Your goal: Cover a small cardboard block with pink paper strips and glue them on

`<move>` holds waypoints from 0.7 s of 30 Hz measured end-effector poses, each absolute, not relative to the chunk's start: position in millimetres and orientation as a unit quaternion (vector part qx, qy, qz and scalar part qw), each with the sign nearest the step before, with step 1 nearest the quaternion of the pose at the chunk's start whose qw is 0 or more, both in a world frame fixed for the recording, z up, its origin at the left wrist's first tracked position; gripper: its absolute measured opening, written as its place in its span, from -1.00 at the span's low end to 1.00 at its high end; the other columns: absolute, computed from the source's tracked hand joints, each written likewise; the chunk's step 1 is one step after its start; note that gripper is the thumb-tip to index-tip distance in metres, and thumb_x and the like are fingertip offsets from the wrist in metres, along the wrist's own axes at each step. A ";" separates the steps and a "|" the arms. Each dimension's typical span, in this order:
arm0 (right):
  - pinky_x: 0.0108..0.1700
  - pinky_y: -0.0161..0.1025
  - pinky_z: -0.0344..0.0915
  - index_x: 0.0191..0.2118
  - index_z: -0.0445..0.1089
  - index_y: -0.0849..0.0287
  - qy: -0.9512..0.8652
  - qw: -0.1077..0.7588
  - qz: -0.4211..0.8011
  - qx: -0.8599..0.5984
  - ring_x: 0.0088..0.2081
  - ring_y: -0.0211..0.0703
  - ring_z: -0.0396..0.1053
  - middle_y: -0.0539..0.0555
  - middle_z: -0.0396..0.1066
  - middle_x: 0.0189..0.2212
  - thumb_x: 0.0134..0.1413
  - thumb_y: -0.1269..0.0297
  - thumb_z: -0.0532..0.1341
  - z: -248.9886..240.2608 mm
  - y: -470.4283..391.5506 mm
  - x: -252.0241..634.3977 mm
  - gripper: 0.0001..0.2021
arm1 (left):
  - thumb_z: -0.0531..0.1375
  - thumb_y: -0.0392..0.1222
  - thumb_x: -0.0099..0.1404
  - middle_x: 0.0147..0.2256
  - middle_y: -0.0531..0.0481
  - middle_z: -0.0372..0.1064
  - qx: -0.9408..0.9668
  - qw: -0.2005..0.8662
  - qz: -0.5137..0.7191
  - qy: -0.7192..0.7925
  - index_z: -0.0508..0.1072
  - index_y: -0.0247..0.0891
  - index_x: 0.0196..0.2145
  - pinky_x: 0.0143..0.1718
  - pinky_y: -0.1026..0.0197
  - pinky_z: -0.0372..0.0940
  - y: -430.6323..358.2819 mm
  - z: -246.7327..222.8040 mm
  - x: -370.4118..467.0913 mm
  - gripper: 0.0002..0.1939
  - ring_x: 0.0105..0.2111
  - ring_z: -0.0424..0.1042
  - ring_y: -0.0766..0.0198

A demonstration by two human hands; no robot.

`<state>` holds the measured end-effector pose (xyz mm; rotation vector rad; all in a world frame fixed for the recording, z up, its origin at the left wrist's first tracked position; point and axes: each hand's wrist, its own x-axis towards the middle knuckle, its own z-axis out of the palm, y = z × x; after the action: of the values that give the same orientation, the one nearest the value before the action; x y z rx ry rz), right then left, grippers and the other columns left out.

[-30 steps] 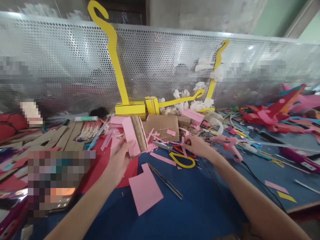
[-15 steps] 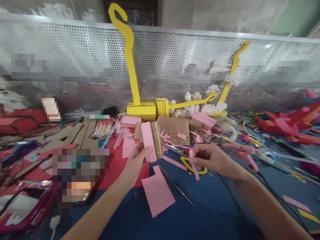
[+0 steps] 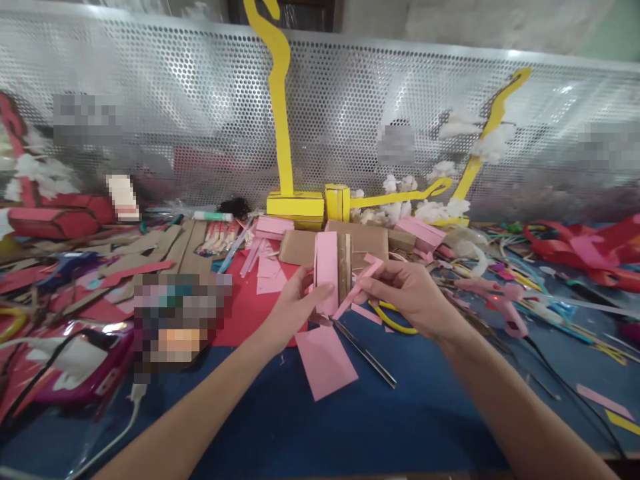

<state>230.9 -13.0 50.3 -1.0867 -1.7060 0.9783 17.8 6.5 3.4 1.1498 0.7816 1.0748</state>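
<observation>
My left hand [image 3: 306, 297] grips a small cardboard block [image 3: 327, 267], covered in pink on its near face and bare brown on the right side. Between the thumb and fingers of my right hand [image 3: 387, 287] is a narrow pink paper strip [image 3: 356, 290], slanting down beside the block's lower right; whether they touch is unclear. Just below lies a pink paper sheet [image 3: 327, 363]. A metal pointed tool [image 3: 367, 353] rests on the blue table, and yellow scissor handles [image 3: 395, 319] show by my right hand.
A pink glue gun [image 3: 493, 293] with a black cord lies at right. Yellow hook shapes on bases [image 3: 295, 208] stand by a perforated metal panel [image 3: 200, 120]. Cardboard strips [image 3: 170, 257] and a purple item [image 3: 95, 373] are at left, red paper [image 3: 240, 313] near my left hand.
My right hand has brought the pink strip left, close to the block. My left hand and the block sit further right and slightly higher in view, which has shifted too.
</observation>
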 end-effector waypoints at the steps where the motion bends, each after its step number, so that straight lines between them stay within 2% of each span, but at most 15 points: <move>1: -0.30 -0.19 0.47 -0.35 0.55 0.19 -0.689 0.427 0.387 -0.439 -0.41 -0.13 0.53 0.12 0.62 -0.45 0.13 -0.04 0.39 50.9 -14.0 231.3 -0.66 | 0.38 -0.01 0.20 0.15 -0.22 0.40 0.508 0.638 0.468 0.341 0.35 -0.15 0.17 -0.49 0.15 0.55 6.9 2.9 17.8 -0.38 -0.19 0.56 0.06; 5: -0.34 -0.20 0.44 -0.42 0.51 0.18 -0.700 0.432 0.348 -0.450 -0.50 -0.18 0.45 0.05 0.53 -0.55 0.11 -0.04 0.39 55.8 -15.6 234.5 -0.64 | 0.38 0.00 0.22 0.15 -0.25 0.40 0.523 0.637 0.448 0.346 0.34 -0.16 0.18 -0.49 0.16 0.54 7.2 0.8 18.0 -0.38 -0.24 0.58 0.07; 12: -0.39 -0.26 0.38 -0.41 0.49 0.20 -0.701 0.437 0.329 -0.457 -0.47 -0.20 0.42 0.04 0.48 -0.49 0.12 -0.03 0.38 50.7 -10.6 243.0 -0.65 | 0.40 -0.02 0.19 -0.02 -0.21 0.50 0.521 0.649 0.434 0.346 0.37 -0.16 0.16 -0.48 0.16 0.53 7.7 -5.5 19.1 -0.38 -0.37 0.59 0.14; 15: -0.40 -0.26 0.35 -0.38 0.51 0.20 -0.702 0.429 0.331 -0.463 -0.47 -0.23 0.39 0.05 0.47 -0.44 0.11 -0.03 0.38 47.8 -9.6 243.5 -0.65 | 0.39 -0.01 0.20 0.01 -0.20 0.49 0.529 0.645 0.426 0.350 0.36 -0.15 0.15 -0.47 0.16 0.53 9.1 -8.0 19.1 -0.39 -0.36 0.59 0.16; 21: -0.47 -0.27 0.28 -0.40 0.50 0.19 -0.710 0.404 0.338 -0.468 -0.51 -0.22 0.32 0.00 0.38 -0.54 0.11 -0.05 0.37 45.9 -11.1 245.4 -0.64 | 0.37 0.01 0.23 0.09 -0.23 0.45 0.551 0.629 0.420 0.354 0.35 -0.15 0.15 -0.50 0.19 0.50 8.8 -4.7 18.9 -0.41 -0.33 0.58 0.16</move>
<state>245.4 -11.1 45.9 -1.1830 -1.7918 0.8531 18.9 8.8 -4.7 1.2628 0.8103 0.9620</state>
